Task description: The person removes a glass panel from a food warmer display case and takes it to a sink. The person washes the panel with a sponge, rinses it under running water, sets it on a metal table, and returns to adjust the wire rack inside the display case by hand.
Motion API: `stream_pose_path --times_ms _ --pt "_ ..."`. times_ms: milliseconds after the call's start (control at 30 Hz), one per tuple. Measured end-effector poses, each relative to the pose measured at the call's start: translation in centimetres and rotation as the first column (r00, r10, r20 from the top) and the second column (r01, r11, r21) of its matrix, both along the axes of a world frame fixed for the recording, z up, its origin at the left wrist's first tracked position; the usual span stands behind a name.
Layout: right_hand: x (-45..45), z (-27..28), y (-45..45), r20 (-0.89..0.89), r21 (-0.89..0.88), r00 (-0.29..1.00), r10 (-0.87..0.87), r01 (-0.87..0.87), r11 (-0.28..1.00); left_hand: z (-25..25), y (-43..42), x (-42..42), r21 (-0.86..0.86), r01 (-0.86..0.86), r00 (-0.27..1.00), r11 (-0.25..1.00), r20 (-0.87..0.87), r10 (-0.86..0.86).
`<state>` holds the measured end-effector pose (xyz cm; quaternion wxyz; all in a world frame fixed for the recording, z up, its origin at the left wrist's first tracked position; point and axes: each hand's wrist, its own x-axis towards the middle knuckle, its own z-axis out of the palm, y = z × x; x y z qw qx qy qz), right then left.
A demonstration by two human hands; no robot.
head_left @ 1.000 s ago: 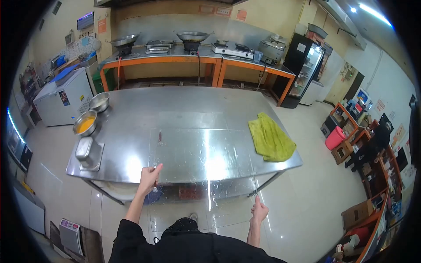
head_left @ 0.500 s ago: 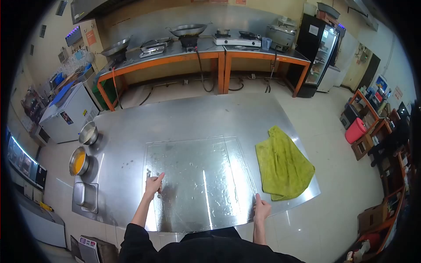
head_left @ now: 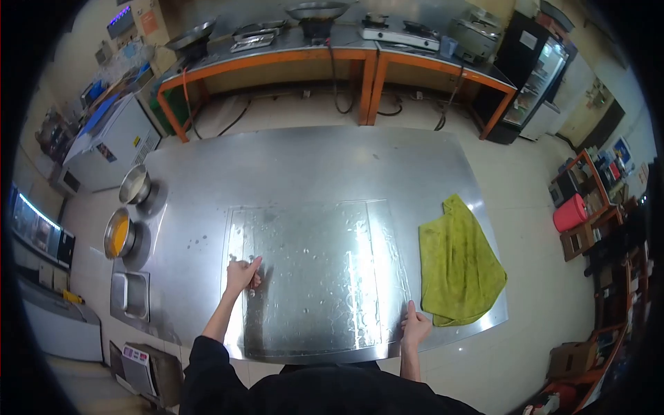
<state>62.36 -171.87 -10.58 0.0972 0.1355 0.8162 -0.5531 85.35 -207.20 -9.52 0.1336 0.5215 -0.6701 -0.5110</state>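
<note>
A clear, wet rectangular sheet [head_left: 315, 277] lies on or just above the steel table [head_left: 290, 162]; I cannot tell whether it touches. My left hand [head_left: 243, 274] is closed on a small handle at the sheet's left side, thumb extended. At the right edge near the front corner, my right hand [head_left: 416, 327] grips the sheet with its thumb on top. Droplets and streaks of liquid mark the clear surface. To the right of it, a rumpled yellow-green cloth [head_left: 460, 266] is spread on the table.
At the table's left edge stand a steel bowl [head_left: 135, 185], a bowl with orange-yellow contents [head_left: 119, 235] and a rectangular metal container [head_left: 130, 296]. Woks and burners stand on an orange-framed counter [head_left: 277, 60] behind. A scale [head_left: 138, 370] is at lower left.
The clear sheet has come down from above the table's front edge to the tabletop, with both hands still on it. The view has tilted down and shifted.
</note>
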Motion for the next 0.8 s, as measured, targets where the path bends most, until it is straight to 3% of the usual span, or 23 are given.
stream_pose_path --times_ms 167,367,533,633,800 --pt "0.9 0.8 -0.3 0.027 -0.027 1.000 -0.011 0.011 1.000 2.1 -0.5 -0.1 -0.067 0.142 0.981 0.988 0.141 -0.131" --pt "1.4 0.3 0.1 -0.041 -0.022 0.999 0.003 -0.004 1.000 0.6 -1.9 0.2 -0.168 0.281 0.948 0.945 0.202 -0.246" --pt "1.5 0.8 -0.3 -0.093 -0.021 0.995 0.033 -0.035 0.999 0.6 -2.6 0.2 -0.065 0.277 0.942 0.959 0.216 -0.258" --pt "1.2 0.1 -0.3 -0.019 -0.044 1.000 0.016 -0.016 0.999 1.2 -2.7 0.1 -0.033 0.293 0.934 0.955 0.222 -0.279" --pt "1.1 -0.1 -0.5 -0.079 0.041 0.993 0.093 -0.090 0.995 1.0 -3.1 0.3 0.012 0.315 0.935 0.949 0.170 -0.312"
